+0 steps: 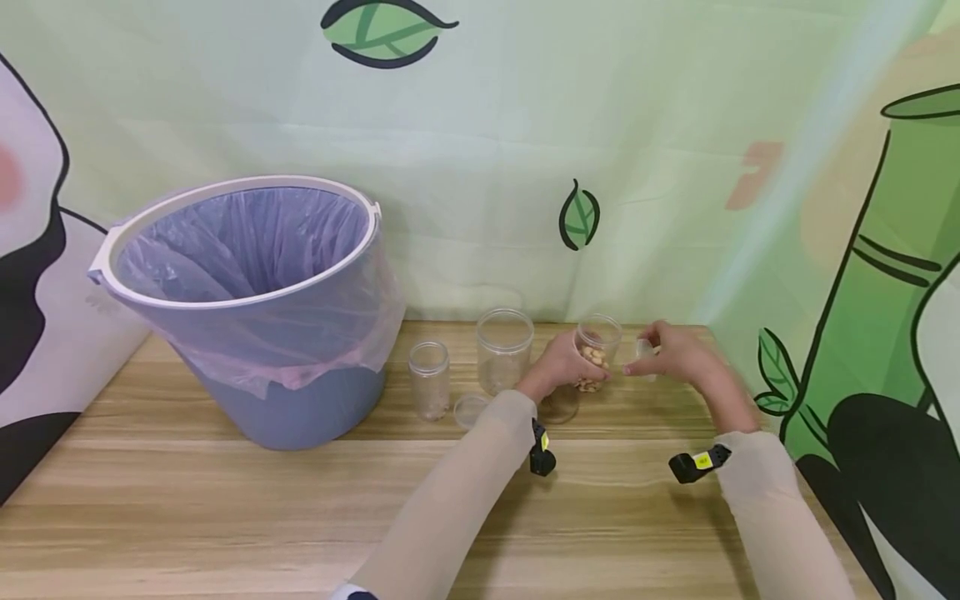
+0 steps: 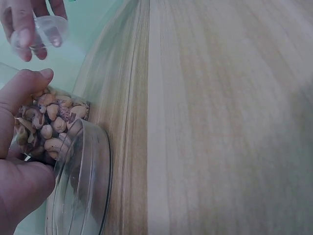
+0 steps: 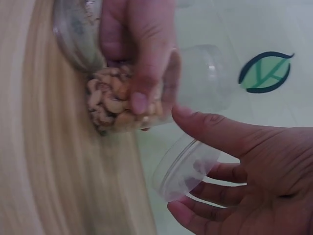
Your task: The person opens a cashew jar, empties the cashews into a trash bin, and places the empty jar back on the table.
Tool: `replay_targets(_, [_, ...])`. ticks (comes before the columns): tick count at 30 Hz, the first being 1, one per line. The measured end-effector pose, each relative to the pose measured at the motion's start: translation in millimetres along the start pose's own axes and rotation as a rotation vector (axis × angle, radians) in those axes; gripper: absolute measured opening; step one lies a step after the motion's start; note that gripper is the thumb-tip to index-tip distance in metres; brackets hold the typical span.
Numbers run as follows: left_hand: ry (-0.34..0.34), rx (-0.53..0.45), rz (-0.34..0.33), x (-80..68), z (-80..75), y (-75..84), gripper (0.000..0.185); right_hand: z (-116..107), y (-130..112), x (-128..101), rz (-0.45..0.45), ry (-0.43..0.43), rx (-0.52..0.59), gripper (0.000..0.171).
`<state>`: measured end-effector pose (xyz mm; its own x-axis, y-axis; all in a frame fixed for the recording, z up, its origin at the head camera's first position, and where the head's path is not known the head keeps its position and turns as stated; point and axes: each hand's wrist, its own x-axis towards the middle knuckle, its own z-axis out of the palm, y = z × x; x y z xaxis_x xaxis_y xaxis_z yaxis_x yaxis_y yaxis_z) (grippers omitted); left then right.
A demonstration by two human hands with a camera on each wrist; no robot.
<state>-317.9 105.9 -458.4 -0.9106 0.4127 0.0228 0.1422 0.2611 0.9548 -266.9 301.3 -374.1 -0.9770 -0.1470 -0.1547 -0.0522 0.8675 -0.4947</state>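
My left hand (image 1: 561,363) grips a clear jar (image 1: 600,332) that stands upright, its mouth uncovered. Cashews (image 2: 51,117) fill the lower part of this jar. To the right of it, my right hand (image 1: 678,357) pinches a translucent round lid (image 3: 183,169) between thumb and fingers. The lid is tipped on edge and apart from the jar. Another clear lid (image 2: 93,181) lies on the table beside the left hand.
Two more clear jars, a wide one (image 1: 505,333) and a narrow one (image 1: 430,383), stand left of the hands. A small clear lid (image 1: 471,412) lies near them. The large blue bin (image 1: 315,412) with a plastic liner stands at left. A printed cloth (image 1: 480,192) hangs behind the table.
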Motion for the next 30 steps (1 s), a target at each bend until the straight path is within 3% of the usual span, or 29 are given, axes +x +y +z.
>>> replay_targets(9, [0.001, 0.005, -0.011, -0.8, -0.4, 1.0, 0.059, 12.5, 4.0, 9.9, -0.008, -0.011, -0.002, 0.060])
replay_targets(22, [0.009, 0.034, -0.006, 0.0, 0.6, 0.8, 0.058, 28.8, 19.3, 12.7, -0.016, 0.027, 0.065, 0.070])
replay_targets(30, [0.014, 0.034, 0.003, 0.3, 0.8, -0.7, 0.059, 30.5, 23.3, 11.0, -0.046, 0.061, 0.034, 0.077])
